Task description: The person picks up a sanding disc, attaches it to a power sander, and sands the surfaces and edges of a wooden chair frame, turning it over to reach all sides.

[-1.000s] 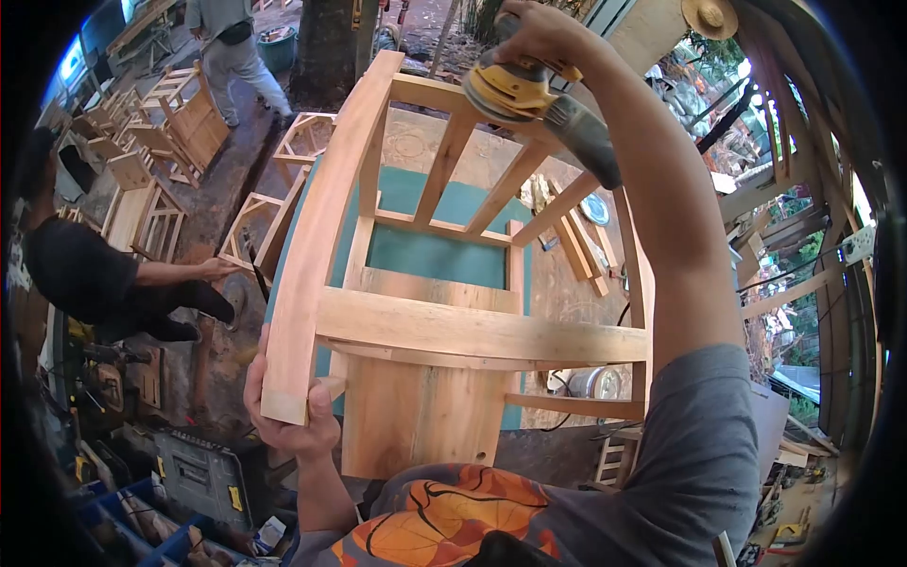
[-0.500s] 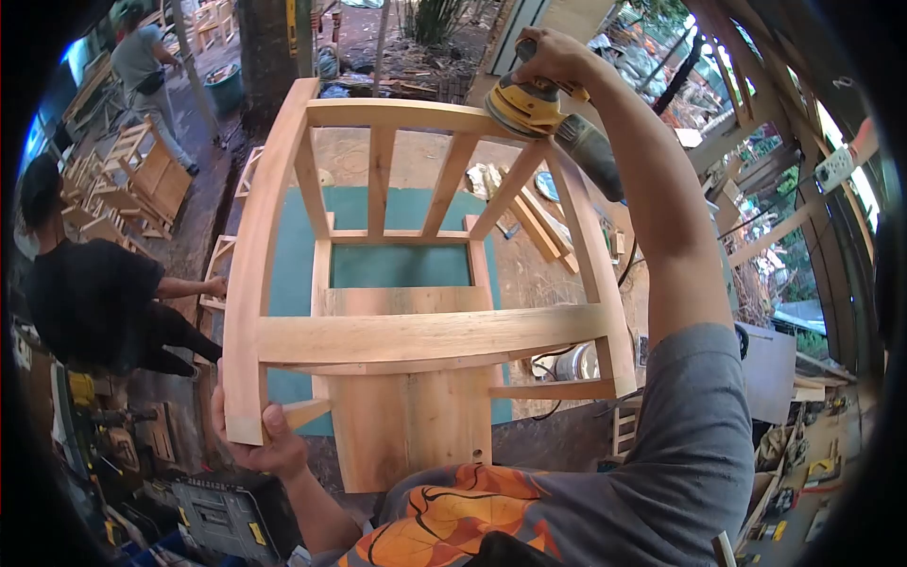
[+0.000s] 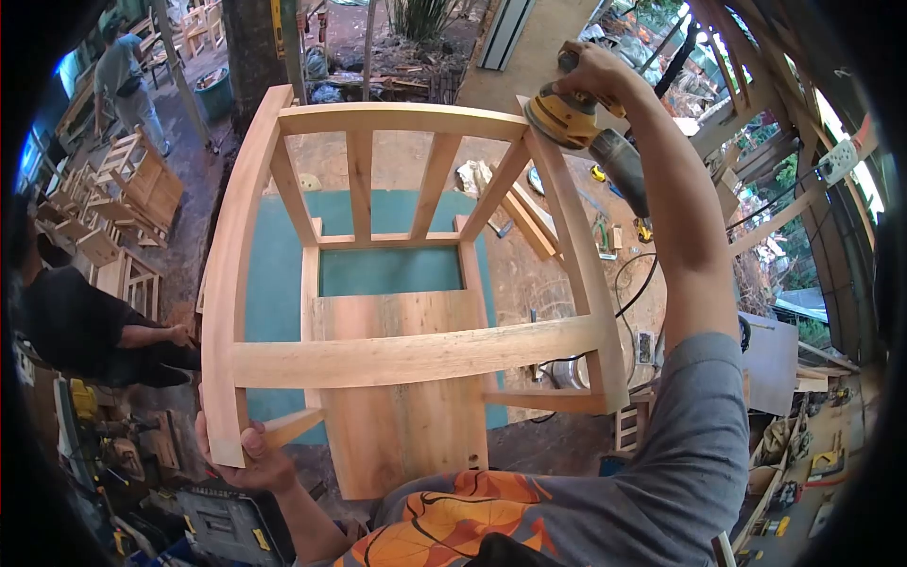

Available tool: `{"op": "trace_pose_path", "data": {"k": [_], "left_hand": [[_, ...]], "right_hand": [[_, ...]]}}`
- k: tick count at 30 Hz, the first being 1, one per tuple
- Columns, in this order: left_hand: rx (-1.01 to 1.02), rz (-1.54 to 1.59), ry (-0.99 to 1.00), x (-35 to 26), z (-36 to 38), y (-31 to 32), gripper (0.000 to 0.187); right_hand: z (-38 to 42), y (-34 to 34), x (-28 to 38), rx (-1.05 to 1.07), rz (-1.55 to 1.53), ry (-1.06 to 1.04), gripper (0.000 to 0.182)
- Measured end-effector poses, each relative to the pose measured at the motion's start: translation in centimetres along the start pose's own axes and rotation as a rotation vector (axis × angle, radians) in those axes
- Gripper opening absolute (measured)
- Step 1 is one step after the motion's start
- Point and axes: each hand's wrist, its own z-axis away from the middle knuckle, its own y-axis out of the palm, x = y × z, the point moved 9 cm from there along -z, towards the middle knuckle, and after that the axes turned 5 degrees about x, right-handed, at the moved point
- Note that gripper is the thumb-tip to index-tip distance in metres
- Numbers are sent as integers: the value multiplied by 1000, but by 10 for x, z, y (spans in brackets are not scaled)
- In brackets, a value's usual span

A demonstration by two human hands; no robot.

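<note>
I see a person in black [image 3: 71,326] crouching at left beside small wooden chairs [image 3: 132,194]; the pale wooden chair frame [image 3: 406,350] lies on the green-topped table [image 3: 387,269], slats running away from me; my left hand [image 3: 248,458] fingers wrap its near rail end; my right hand [image 3: 593,71] fingers clasp the yellow orbital sander [image 3: 567,118] on the far right corner.

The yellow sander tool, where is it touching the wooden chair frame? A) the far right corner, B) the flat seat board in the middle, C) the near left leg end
A: the right hand presses the yellow sander on the far right corner of the pale wooden chair frame, while the left hand grips the near left leg end.
</note>
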Motion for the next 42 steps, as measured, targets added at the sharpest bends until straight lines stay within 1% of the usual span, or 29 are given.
{"op": "trace_pose_path", "data": {"k": [2, 4, 5, 8, 10, 11, 12, 14, 16, 18, 22, 24, 25, 26, 28, 29, 30, 32, 33, 34, 35, 36, 38, 39, 40, 41, 42], "left_hand": [[6, 32, -13, 6, 1, -2, 64], [70, -60, -8, 20, 5, -9, 60], [65, -68, -9, 16, 5, -9, 60], [-2, -69, -30, 9, 3, -6, 60], [-53, -125, 86, 6, 4, -8, 59], [-9, -179, 186, -5, 1, -4, 59], [-29, -194, 176, -5, 2, -7, 59], [24, 89, 5, 11, 5, -1, 59], [24, 67, 10, 5, 1, 2, 60], [57, 141, 41, 1, -1, 7, 72], [44, 177, 49, -1, -6, 7, 74], [79, 155, 81, 0, -5, 8, 77], [67, 151, 73, 2, -5, 7, 77], [65, 172, 88, 3, -4, 8, 79], [49, 184, 98, 3, -4, 7, 80], [76, 167, 116, 0, -6, 7, 79], [107, 150, 136, -2, -7, 9, 78], [108, 162, 125, -1, -7, 8, 78], [111, 178, 114, 0, -6, 9, 77], [106, 182, 116, 2, -6, 9, 77], [104, 194, 122, 3, -5, 9, 77], [103, 204, 125, 3, -4, 9, 76], [101, 177, 146, -1, -7, 10, 76], [100, 150, 171, -5, -8, 10, 76], [105, 136, 152, -3, -10, 11, 76], [118, 104, 196, -3, -9, 11, 75], [139, 66, 231, -6, -5, 8, 75]], "right_hand": [[0, 2, 3, 28, -32, 0, 84], [-2, -3, 22, -18, -14, -72, 81], [-2, -6, 34, -28, -14, -88, 78], [-18, -6, 70, -4, -23, -155, 77], [-23, -9, 101, -27, -57, -206, 76], [-22, -11, 117, -44, -84, -226, 75], [-18, -14, 139, -46, -82, -253, 75], [-8, -22, 191, -17, -182, -393, 77], [-13, -22, 237, -45, -126, -451, 76], [0, -33, 290, -78, -113, -530, 76], [-29, -31, 352, -44, -148, -564, 77], [-39, -34, 381, -110, -144, -611, 77], [-44, -35, 393, -146, -123, -619, 72], [-42, -41, 407, -142, -116, -634, 72], [-44, -35, 428, 129, -244, -601, 58], [-44, -32, 430, 191, -461, -587, 48], [-41, -32, 438, 193, -459, -596, 48], [-39, -44, 446, 84, -353, -583, 41], [-66, -37, 442, 81, -348, -585, 41], [-86, -23, 463, -113, 144, -1039, 36], [-90, 11, 465, -313, 672, -1451, 32], [-112, 20, 458, -312, 675, -1453, 32], [-160, 30, 447, -198, 420, -1230, 35], [-144, 25, 454, -188, 414, -1240, 35], [-129, 0, 452, 73, -33, -941, 41], [-92, -10, 445, 338, -454, -596, 47], [-15, -34, 446, 367, -567, -401, 63]]}}
